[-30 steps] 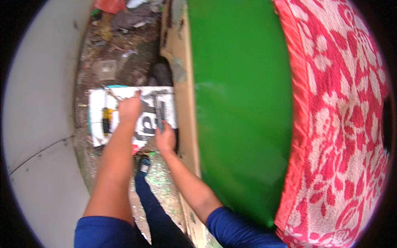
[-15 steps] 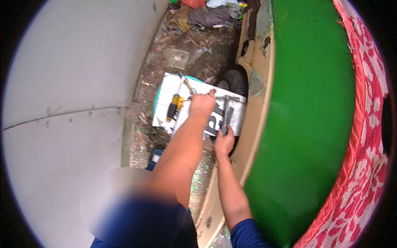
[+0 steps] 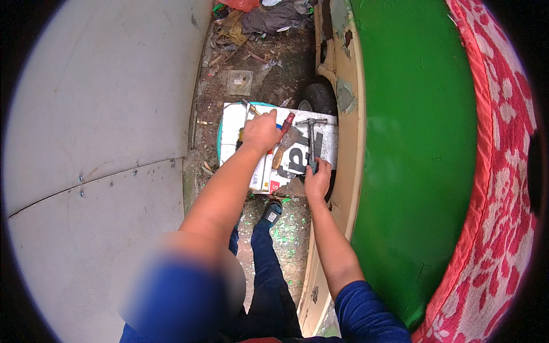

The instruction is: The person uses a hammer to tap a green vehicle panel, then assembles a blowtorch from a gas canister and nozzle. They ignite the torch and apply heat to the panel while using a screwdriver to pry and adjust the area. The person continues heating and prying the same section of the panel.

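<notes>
My right hand [image 3: 318, 182] is closed round the grip of a hammer [image 3: 312, 140], whose metal head points away from me over a white printed board [image 3: 327, 157]. My left hand [image 3: 262, 132] is above the board's middle, fingers curled down over the tools; what they hold, if anything, is hidden. Beside it lie a red-handled tool [image 3: 288, 120] and a scraper with a wooden handle [image 3: 278, 158]. A brass-coloured tool [image 3: 250, 107] shows past its far side. Only a bit of the yellow-and-black tool shows at the hand's left edge.
A grey panel wall [image 3: 103, 114] rises on the left. On the right a beige frame [image 3: 350, 143] borders a green surface [image 3: 417, 143] with a red patterned cloth [image 3: 509, 143]. A dark wheel [image 3: 320, 98] touches the board's far side. Crumpled clothes [image 3: 271, 20] lie beyond.
My left hand has moved left over the yellow-and-black tool, uncovering the red handle and scraper. My right hand keeps hold of the hammer. The view has shifted, showing my leg and foot.
</notes>
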`<state>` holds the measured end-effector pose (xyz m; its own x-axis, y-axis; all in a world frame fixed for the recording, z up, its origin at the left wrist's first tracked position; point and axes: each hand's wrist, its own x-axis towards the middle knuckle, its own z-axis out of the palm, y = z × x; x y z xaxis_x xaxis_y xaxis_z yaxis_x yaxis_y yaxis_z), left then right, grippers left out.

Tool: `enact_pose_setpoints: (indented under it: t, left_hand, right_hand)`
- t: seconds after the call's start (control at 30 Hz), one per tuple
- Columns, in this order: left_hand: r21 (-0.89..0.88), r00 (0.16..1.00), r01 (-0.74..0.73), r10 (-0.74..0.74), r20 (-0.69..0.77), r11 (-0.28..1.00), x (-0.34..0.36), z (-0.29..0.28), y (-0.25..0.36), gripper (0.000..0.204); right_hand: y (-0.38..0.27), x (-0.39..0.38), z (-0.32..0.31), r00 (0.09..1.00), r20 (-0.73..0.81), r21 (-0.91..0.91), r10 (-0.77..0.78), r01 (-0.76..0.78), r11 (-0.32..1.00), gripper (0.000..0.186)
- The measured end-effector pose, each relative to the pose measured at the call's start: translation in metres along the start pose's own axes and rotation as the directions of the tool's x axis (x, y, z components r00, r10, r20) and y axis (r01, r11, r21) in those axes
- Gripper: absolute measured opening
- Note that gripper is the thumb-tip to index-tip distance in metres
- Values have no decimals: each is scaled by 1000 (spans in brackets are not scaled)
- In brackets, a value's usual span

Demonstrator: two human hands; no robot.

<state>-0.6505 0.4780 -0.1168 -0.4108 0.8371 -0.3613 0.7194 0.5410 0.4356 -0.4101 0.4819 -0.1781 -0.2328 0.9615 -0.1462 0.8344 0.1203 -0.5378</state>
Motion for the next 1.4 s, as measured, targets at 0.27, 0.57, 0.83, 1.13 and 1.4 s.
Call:
enact_pose_setpoints:
  t: [0.27,0.57,0.83,1.13,1.4]
  left_hand:
    - [-175,975,-7,-32,-221,985,-27,-4,-36,51]
    - [-448,952,122,-232,-199,885,-74,8,-120,37]
    - [-586,958,168,-271,-91,792,-95,29,-134,42]
    - [-671,964,144,-255,-69,728,-92,48,-168,44]
    - [-687,964,138,-257,-74,714,-100,46,-184,43]
  right_hand:
    - [-7,-9,-11,997,-47,13,-57,58,998,42]
    - [-56,-34,-8,993,108,264,-38,8,965,46]
    - [-126,-60,5,963,260,157,67,-111,981,92]
    - [-115,-64,29,937,336,295,97,-203,934,86]
    - [-107,-70,36,968,245,394,45,-142,908,73]
